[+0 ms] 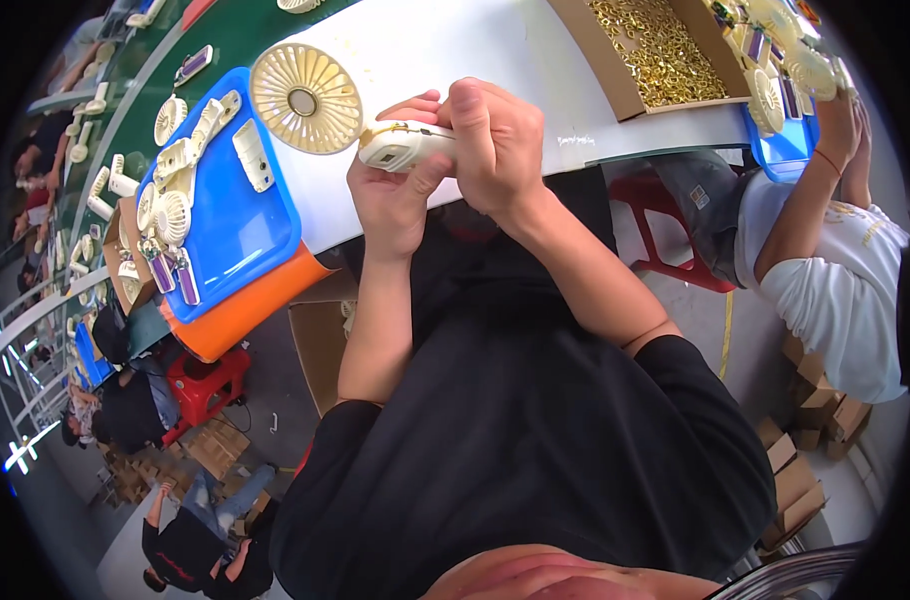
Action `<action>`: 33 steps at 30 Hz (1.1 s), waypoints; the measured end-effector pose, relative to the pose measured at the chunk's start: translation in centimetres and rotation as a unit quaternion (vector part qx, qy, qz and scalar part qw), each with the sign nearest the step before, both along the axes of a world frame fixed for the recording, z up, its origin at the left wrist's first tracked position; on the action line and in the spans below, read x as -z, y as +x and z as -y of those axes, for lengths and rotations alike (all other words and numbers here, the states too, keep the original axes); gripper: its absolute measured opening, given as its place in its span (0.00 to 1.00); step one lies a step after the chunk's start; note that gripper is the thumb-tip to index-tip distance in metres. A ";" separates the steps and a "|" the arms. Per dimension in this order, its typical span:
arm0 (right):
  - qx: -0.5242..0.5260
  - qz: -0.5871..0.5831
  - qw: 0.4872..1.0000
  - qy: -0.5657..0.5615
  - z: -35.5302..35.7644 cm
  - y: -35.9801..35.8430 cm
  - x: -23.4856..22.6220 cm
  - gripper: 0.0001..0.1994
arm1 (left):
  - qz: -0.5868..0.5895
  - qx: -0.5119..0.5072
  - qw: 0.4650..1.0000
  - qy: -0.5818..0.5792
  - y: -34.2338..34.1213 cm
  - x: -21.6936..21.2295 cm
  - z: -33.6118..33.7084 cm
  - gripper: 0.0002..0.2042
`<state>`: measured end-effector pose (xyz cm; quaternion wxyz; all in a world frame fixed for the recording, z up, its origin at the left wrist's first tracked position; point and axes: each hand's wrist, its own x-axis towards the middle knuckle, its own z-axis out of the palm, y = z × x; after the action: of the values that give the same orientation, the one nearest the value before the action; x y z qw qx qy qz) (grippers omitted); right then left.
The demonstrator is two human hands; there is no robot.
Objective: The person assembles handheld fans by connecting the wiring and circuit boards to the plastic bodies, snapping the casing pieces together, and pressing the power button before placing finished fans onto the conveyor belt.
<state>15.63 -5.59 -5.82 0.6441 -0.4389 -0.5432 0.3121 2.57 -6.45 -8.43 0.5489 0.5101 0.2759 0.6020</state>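
Ivory, elongated fan handle (407, 148), gripped by left hand (388, 205) and right hand (502, 150): moulded-plastic look, smooth, low sheen. Ivory, round, slotted grille (275, 92), just left of left hand: plastic look, ribbed. Blue, rounded tray (243, 235), farther left: smooth, glossy plastic. Beyond right hand: small gold pieces (665, 55), shiny, metallic-looking; brown, open box (603, 60), matt cardboard. White counter (455, 50) beyond both hands: smooth.
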 end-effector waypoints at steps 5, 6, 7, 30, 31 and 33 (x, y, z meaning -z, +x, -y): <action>0.070 0.072 0.992 0.073 -0.5 1.0 1.3 0.21 | -0.030 0.015 0.999 -0.020 0.9 -1.5 1.2 0.18; 0.073 0.072 0.992 0.069 -0.6 1.0 1.5 0.21 | -0.031 0.019 0.999 -0.023 1.0 -1.3 1.3 0.18; 0.081 0.079 0.989 0.097 -0.6 0.8 1.5 0.22 | -0.026 0.003 1.000 -0.015 1.1 -1.2 1.5 0.17; -0.070 0.004 0.993 -0.092 1.5 1.7 -1.6 0.24 | -0.072 0.006 0.993 0.097 -0.4 -0.1 0.2 0.18; -0.108 -0.047 0.989 -0.089 1.6 1.6 -0.8 0.24 | -0.027 0.030 0.996 0.082 -0.5 -0.2 0.2 0.19; -0.182 -0.148 0.969 -0.083 1.7 1.5 0.4 0.24 | 0.063 0.079 0.993 0.052 -0.7 -0.6 0.0 0.20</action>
<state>17.18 -7.30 -6.23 0.6109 -0.3339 -0.4846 0.5297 1.92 -6.44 -7.87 0.5837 0.5192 0.1675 0.6015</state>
